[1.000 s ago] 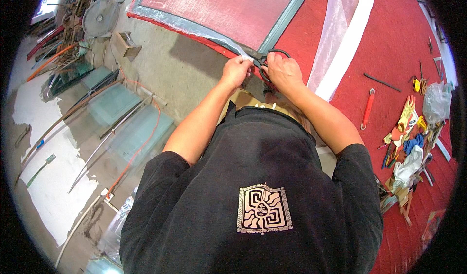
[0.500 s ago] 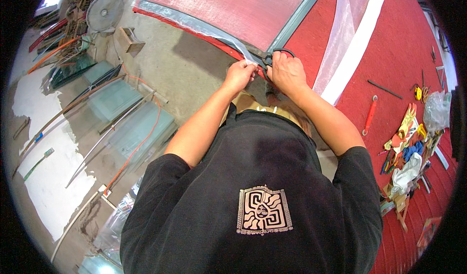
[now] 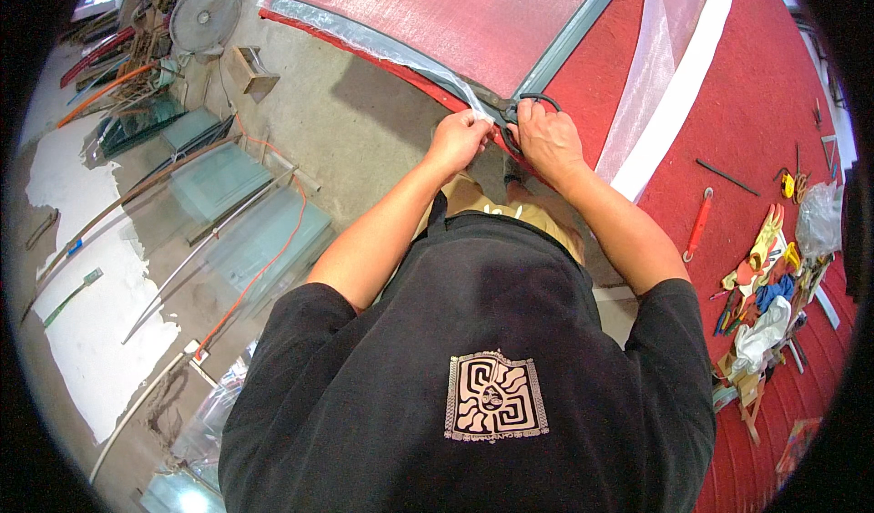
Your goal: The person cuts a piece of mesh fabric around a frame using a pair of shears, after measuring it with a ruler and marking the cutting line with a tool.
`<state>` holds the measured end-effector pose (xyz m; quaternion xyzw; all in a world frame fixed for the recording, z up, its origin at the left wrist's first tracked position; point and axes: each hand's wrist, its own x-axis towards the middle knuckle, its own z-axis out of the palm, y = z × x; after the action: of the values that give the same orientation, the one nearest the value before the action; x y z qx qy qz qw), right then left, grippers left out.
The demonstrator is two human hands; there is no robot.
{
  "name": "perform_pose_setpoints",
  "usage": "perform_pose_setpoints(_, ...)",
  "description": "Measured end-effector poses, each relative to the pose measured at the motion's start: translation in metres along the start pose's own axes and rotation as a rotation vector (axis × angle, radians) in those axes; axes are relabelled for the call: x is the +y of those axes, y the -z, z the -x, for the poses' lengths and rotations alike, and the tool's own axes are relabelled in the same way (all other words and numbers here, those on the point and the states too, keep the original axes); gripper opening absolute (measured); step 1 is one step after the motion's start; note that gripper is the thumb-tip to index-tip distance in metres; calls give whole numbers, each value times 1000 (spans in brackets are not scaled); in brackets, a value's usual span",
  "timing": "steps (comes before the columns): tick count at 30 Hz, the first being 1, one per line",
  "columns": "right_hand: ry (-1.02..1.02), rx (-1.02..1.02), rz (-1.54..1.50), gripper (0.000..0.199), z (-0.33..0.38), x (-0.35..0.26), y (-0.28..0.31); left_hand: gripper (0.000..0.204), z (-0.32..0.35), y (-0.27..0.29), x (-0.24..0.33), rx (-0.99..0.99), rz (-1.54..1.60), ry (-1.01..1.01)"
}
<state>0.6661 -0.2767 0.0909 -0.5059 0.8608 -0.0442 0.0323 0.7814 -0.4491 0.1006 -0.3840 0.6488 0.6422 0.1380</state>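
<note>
My right hand [image 3: 550,142] is closed round the handles of black scissors [image 3: 512,111], whose blades point left along the near edge of a screen frame. Beside it, my left hand [image 3: 462,140] pinches the end of a strip of white mesh [image 3: 469,96] that hangs off that edge. The grey screen frame [image 3: 575,35], with pale mesh [image 3: 464,21] stretched across it, lies on a red-covered table [image 3: 605,71] in front of me. The blades lie close against the strip near the frame's corner; whether they are cutting is too small to tell.
A long band of white mesh [image 3: 678,81] lies to the right of the frame. Farther right are a red-handled roller tool [image 3: 699,224], a dark rod [image 3: 726,176], and a pile with gloves [image 3: 763,249] and a plastic bag [image 3: 819,222]. Glass panes [image 3: 218,181], an orange cord [image 3: 299,208] and a fan [image 3: 206,17] stand at left.
The view has shifted slightly, so the scene sits a little right and lower. Both hands keep their grip on the scissors and the mesh strip, with little other visible change.
</note>
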Motion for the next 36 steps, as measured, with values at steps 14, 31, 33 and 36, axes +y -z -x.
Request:
perform_pose_setpoints(14, 8, 65, 2, 41, -7, -4, -9, 23, 0, 1, -9, -14, -5, 27)
perform_pose_setpoints(31, 14, 49, -91, 41, -92, -41, -21, 26, 28, 29, -7, -48, -120, -70)
perform_pose_setpoints(33, 16, 48, -94, 40, -101, -45, -23, 27, 32, 33, -8, -45, -154, -100)
perform_pose_setpoints(36, 18, 47, -77, 40, -115, -51, -23, 28, 36, 39, -7, -49, -167, -83)
